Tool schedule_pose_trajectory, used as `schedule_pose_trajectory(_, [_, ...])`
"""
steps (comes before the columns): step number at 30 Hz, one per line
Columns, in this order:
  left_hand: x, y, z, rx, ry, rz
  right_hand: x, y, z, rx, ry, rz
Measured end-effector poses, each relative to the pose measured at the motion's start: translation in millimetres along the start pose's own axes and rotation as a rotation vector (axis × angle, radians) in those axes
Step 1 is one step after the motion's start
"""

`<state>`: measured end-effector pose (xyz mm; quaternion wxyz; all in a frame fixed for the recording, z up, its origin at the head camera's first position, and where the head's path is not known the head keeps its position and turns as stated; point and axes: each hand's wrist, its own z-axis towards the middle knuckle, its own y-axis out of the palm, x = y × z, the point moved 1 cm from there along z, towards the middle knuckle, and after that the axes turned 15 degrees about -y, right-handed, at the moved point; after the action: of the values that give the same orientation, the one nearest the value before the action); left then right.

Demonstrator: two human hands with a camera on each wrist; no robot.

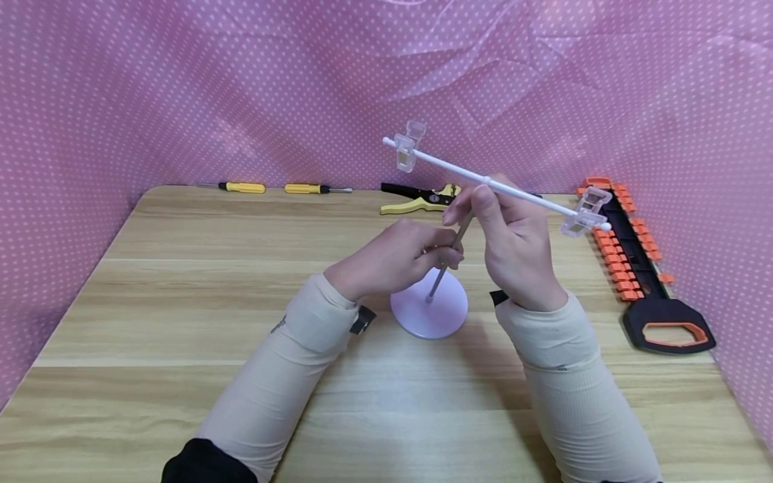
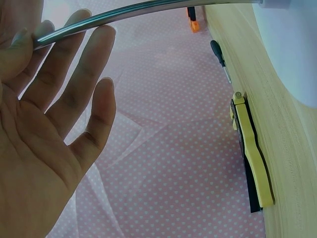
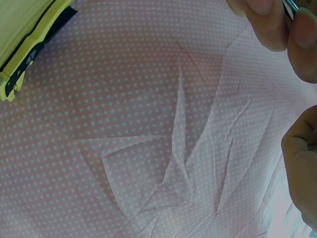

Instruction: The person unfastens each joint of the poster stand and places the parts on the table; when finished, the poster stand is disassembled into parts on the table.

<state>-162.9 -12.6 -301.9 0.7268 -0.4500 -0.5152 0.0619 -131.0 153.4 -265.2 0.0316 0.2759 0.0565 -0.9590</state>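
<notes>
A small stand with a round white base (image 1: 423, 320) and a thin metal rod (image 1: 441, 272) rests tilted on the wooden table. Across its top runs a white crossbar (image 1: 447, 165), with one clear plastic clip (image 1: 406, 153) near the left end and another clear clip (image 1: 586, 213) near the right. My left hand (image 1: 398, 258) holds the rod partway up, thumb and fingers against it; the left wrist view shows the rod (image 2: 124, 13) lying along the fingertips. Higher up, just under the crossbar, my right hand (image 1: 519, 238) pinches the rod between thumb and fingers.
Two yellow-handled screwdrivers (image 1: 244, 188) and a yellow-and-black wire stripper (image 1: 417, 200) lie along the table's back edge. On the right is a black rack with orange clips (image 1: 634, 251) and a looped handle (image 1: 667, 315). Pink dotted cloth (image 1: 272, 87) surrounds the table.
</notes>
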Motion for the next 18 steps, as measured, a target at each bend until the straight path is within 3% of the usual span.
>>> schedule_pose_trajectory(18, [-0.1, 1.1, 0.0, 0.014, -0.001, 0.012, 0.8, -0.5, -0.1, -0.029, 0.018, -0.031])
